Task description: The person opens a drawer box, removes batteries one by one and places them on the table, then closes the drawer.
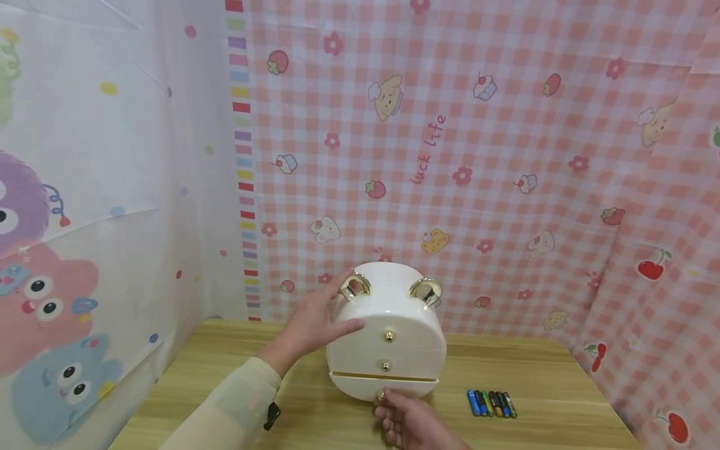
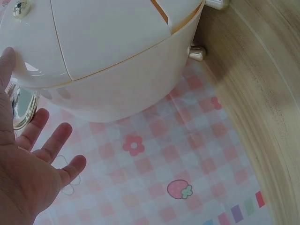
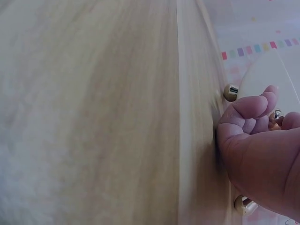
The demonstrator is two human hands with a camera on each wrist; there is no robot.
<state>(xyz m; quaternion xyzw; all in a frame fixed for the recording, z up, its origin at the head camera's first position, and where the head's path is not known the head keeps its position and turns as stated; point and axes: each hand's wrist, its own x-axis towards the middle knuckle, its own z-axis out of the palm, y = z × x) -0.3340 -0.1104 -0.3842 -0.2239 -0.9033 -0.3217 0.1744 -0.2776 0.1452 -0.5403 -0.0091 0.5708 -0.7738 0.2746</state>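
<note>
A white rounded storage box point(image 1: 413, 325) with two gold ear-shaped loops stands on the table. Three gold knobs run down its front, and the bottom drawer point(image 1: 351, 383) sits slightly out, with a gap along its top edge. Against the box's upper left side rests my left hand point(image 1: 309, 322), thumb on the front and fingers near the left ear loop point(image 1: 355, 286); the left wrist view shows these fingers spread. My right hand point(image 1: 413, 420) pinches the bottom drawer's knob point(image 1: 382, 394). In the right wrist view, the curled right fingers mostly hide the drawer front.
Several batteries point(image 1: 491, 404) lie in a row on the wooden table point(image 1: 540, 375), right of the box. Short gold feet point(image 2: 197, 53) hold the box up. A pink checked cloth point(image 1: 467, 206) hangs behind, and a white patterned cloth point(image 1: 169, 162) hangs at left.
</note>
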